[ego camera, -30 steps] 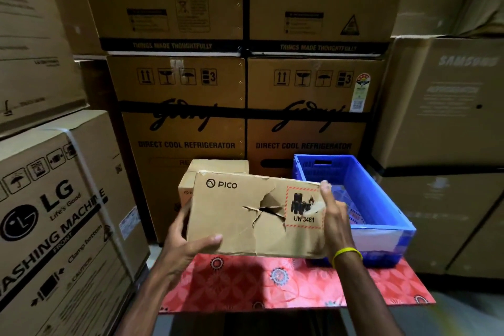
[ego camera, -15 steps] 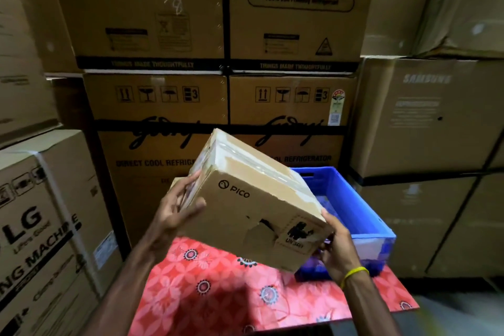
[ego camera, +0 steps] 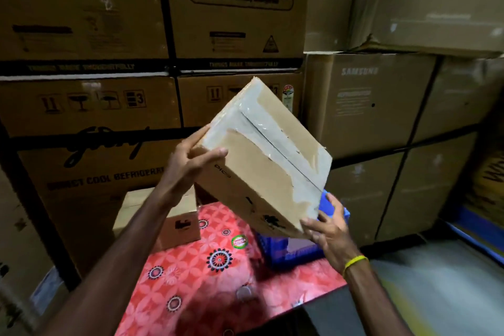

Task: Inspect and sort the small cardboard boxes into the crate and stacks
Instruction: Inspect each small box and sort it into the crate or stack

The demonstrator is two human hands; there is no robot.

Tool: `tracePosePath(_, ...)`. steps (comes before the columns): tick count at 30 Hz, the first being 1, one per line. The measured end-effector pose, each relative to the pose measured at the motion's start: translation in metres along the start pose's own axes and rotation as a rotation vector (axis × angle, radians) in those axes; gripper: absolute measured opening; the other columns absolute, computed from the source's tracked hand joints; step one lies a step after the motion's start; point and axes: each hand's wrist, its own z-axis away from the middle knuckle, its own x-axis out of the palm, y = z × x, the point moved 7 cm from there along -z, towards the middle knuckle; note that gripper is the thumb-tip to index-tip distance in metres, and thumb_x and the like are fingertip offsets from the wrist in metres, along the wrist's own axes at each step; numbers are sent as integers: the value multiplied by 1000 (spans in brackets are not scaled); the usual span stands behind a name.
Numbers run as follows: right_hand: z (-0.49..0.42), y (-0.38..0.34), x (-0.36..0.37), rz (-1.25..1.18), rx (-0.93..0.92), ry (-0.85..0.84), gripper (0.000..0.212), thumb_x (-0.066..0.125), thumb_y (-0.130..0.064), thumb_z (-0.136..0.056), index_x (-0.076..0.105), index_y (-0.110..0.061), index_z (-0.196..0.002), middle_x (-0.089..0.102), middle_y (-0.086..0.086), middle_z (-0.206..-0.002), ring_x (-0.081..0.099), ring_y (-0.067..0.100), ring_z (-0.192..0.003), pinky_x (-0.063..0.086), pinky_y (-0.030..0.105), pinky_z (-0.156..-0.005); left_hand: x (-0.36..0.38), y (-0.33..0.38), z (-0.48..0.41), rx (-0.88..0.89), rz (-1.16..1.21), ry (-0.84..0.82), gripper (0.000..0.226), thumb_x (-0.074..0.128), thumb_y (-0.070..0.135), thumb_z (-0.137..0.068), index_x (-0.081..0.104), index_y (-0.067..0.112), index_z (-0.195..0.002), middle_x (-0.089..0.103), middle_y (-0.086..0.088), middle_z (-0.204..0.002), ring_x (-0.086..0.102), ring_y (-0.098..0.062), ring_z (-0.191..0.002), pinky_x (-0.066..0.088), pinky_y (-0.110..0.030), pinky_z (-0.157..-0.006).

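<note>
A person holds a brown cardboard box (ego camera: 261, 161), sealed with clear tape, in the air above a desk (ego camera: 218, 281) covered in a red flower-patterned cloth. The left hand (ego camera: 188, 163) grips the box's upper left corner, thumb on the printed side and fingers (ego camera: 200, 133) curled round the edge. The right hand (ego camera: 324, 229), with a yellow wristband (ego camera: 354, 262) on its wrist, cups the lower right corner, fingers wrapped behind it.

Half a second ago the printed side with the PICO logo and the hazard label faced the camera. Now the box is raised higher and tipped further over, so the taped top seam faces the viewer and the printed side is seen at a steep slant, its label blurred.

A blue plastic crate (ego camera: 289, 251) stands on the desk behind the box's lower corner. It was easier to see before; now it is mostly hidden, and its contents cannot be made out. A second small cardboard box (ego camera: 174, 215), largely hidden earlier, now shows on the desk's left side, under the left forearm. Large brown cartons (ego camera: 90, 144) are stacked behind
</note>
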Motion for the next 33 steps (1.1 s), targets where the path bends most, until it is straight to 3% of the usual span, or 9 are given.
tracePosePath(2,1,-7,-8,67,34,11,124,101,-32,-49,31,-48,-150,75,6,-128,72,31,-113,60,48,-91,7,15,-9,107,12,49,74,85,50,-66,65,40,-136,74,8,-123,75,-11,-105,61,-24,-78)
tracePosePath(4,-3,-24,-15,-6,35,64,100,100,-44,-56,43,-38,-138,77,2,-121,76,25,-99,64,43,-77,11,24,-19,189,7,102,72,87,53,-64,71,31,-131,73,2,-127,72,-16,-113,63,-36,-89)
tracePosePath(6,-17,-37,-31,-113,33,191,66,86,-33,-82,47,-26,-134,73,3,-118,73,27,-93,63,41,-69,19,29,-32,245,-50,128,73,87,60,-66,73,27,-129,70,-1,-132,68,-20,-122,58,-50,-100)
tracePosePath(8,-38,-42,-49,-132,36,257,67,84,-27,-86,44,-24,-140,71,5,-121,71,33,-92,62,45,-77,30,30,-46,314,-107,141,77,86,69,-66,74,24,-128,68,-1,-133,65,-20,-126,55,-55,-104)
tracePosePath(13,-101,-40,-90,-95,23,257,116,107,-45,-23,59,-28,-127,74,12,-129,74,31,-107,66,35,-68,80,6,-94,307,-160,101,74,87,69,-63,71,42,-130,43,8,-154,37,-13,-148,41,-55,-118)
tracePosePath(16,-156,-29,-112,-105,-1,234,123,107,-39,-6,56,-26,-118,76,12,-115,75,27,-96,63,29,-60,111,-26,-136,172,83,131,84,95,57,-61,65,40,-138,43,-5,-156,44,-19,-147,42,-48,-120)
tracePosePath(21,-263,15,-144,35,56,212,75,93,10,-64,49,-26,-114,70,14,-112,71,23,-89,61,21,-60,162,-89,-200,-18,169,92,102,94,9,-67,46,14,-157,62,4,-147,60,-13,-134,55,-35,-107)
tracePosePath(26,-348,54,-151,265,0,171,67,88,22,-63,52,-9,-111,64,16,-96,58,22,-81,52,10,-61,184,-126,-240,-91,45,62,88,85,-12,-73,50,5,-152,70,1,-134,66,-12,-127,57,-26,-101)
tracePosePath(33,-444,149,-152,400,94,100,87,103,-25,-31,51,-37,-100,69,-5,-93,66,25,-89,58,58,-94,168,-178,-271,-187,-39,97,94,91,-3,-59,57,6,-146,67,-3,-139,63,-12,-131,53,-26,-106)
